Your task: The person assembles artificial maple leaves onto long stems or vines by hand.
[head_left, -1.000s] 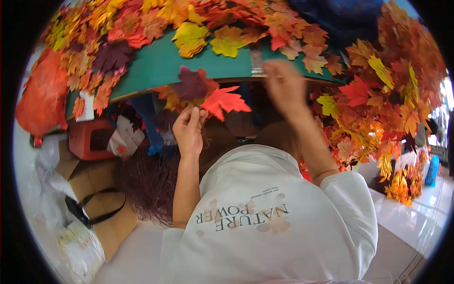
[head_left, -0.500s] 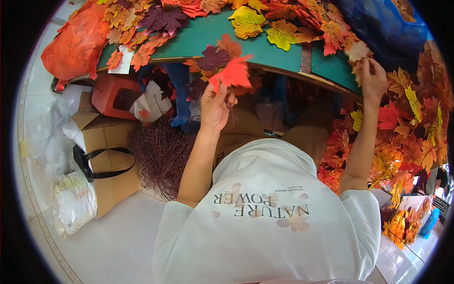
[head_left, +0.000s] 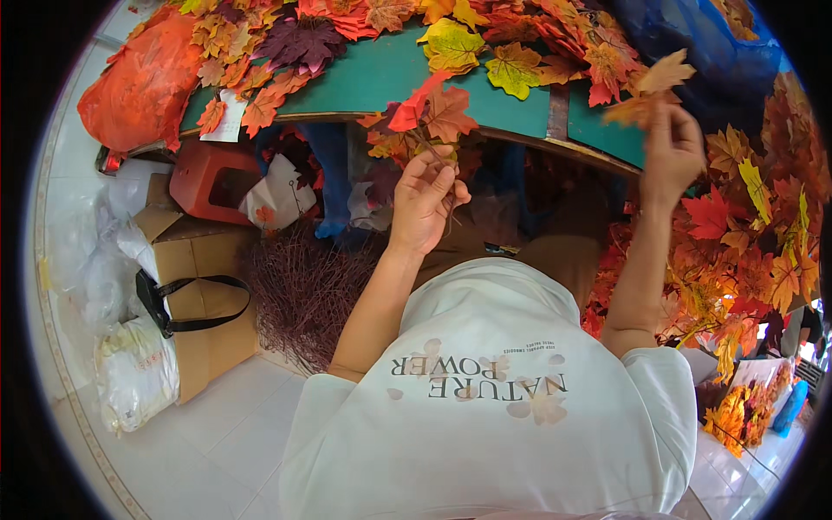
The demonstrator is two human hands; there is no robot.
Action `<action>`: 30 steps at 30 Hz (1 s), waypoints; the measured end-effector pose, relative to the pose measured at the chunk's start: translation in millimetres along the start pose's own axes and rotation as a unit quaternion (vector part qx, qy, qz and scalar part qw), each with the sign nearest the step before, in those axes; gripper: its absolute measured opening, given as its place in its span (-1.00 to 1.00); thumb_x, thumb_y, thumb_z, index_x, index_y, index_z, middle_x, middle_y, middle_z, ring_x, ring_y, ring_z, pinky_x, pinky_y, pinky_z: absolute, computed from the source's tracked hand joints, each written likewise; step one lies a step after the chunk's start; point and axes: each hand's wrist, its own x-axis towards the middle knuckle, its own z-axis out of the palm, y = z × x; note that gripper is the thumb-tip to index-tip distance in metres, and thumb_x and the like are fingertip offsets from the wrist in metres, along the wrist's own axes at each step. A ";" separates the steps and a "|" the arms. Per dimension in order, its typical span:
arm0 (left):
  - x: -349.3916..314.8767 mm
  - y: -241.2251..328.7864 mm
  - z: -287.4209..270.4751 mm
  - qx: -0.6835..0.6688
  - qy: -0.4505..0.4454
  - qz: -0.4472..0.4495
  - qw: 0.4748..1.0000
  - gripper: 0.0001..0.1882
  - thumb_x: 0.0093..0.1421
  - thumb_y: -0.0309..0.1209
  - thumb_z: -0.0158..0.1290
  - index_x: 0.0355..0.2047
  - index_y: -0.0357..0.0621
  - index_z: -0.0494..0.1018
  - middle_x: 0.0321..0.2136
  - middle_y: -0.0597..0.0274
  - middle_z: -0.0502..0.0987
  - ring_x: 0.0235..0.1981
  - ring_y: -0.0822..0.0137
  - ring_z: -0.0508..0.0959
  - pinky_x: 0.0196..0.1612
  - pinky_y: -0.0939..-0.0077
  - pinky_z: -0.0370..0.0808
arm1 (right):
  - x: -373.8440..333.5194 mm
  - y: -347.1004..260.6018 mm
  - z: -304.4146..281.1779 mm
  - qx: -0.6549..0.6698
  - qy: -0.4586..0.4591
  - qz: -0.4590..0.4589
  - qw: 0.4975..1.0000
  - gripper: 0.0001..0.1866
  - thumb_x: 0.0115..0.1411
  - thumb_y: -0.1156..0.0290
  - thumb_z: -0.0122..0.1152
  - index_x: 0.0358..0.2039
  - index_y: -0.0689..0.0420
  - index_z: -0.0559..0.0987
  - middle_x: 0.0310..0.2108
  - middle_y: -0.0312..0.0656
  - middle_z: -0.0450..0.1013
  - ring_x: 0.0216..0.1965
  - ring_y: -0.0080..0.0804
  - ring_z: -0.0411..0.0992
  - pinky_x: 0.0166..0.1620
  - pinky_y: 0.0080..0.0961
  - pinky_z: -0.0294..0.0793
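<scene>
My left hand [head_left: 425,204] is closed on the thin brown stem of a spray of artificial maple leaves [head_left: 449,113], with red, orange and yellow leaves. The spray is in front of the table's near edge, its stem end hanging below my fingers. To the right, my right hand [head_left: 672,160] pinches a yellow-orange maple leaf [head_left: 666,73], slightly blurred, just above the table edge. A second orange leaf shape shows beside it, and I cannot tell whether it is separate. Near the far edge of the table lie a yellow-green leaf stack [head_left: 452,45] and a dark purple leaf pile [head_left: 302,42].
The green tabletop [head_left: 377,74] carries loose leaves. An orange bag [head_left: 139,87] hangs over its left end, a blue plastic bag [head_left: 702,43] lies right. Below stand a red stool [head_left: 195,178], brown twigs [head_left: 303,290] and a cardboard box [head_left: 212,347]. Leafy garlands [head_left: 737,260] fill the right.
My left hand has moved right and slightly lower, tilting the spray. My right hand has shifted slightly left and lifted a leaf off the table's right end.
</scene>
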 end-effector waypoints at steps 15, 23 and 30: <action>2.0 -9.8 25.9 0.040 0.047 0.047 0.997 -0.68 0.17 -0.53 0.03 -0.05 -0.25 0.35 -0.42 0.31 0.46 -0.47 0.49 0.51 -0.38 0.59 0.55 | -112.2 -2.7 73.9 0.210 -0.357 0.310 0.856 -0.88 0.06 0.59 0.20 -0.35 0.31 0.58 -0.46 -0.18 0.52 -0.45 -0.52 0.49 -0.34 -0.60 0.53; -2.7 -14.7 32.4 0.089 0.097 0.039 0.991 -0.69 0.15 -0.56 0.04 -0.08 -0.28 0.35 -0.44 0.30 0.44 -0.50 0.49 0.51 -0.41 0.62 0.55 | -99.5 6.7 88.4 0.415 -0.032 0.333 0.846 -0.83 0.07 0.51 0.25 -0.31 0.28 0.54 -0.44 -0.23 0.49 -0.41 -0.55 0.46 -0.37 -0.66 0.47; 6.2 -15.9 28.9 0.071 0.112 0.045 0.990 -0.75 0.14 -0.57 0.06 -0.15 -0.27 0.37 -0.43 0.26 0.46 -0.48 0.45 0.52 -0.41 0.58 0.55 | -133.5 6.5 93.2 0.289 -0.208 0.300 0.885 -0.86 0.07 0.52 0.25 -0.33 0.26 0.56 -0.41 -0.29 0.50 -0.43 -0.63 0.42 -0.36 -0.67 0.42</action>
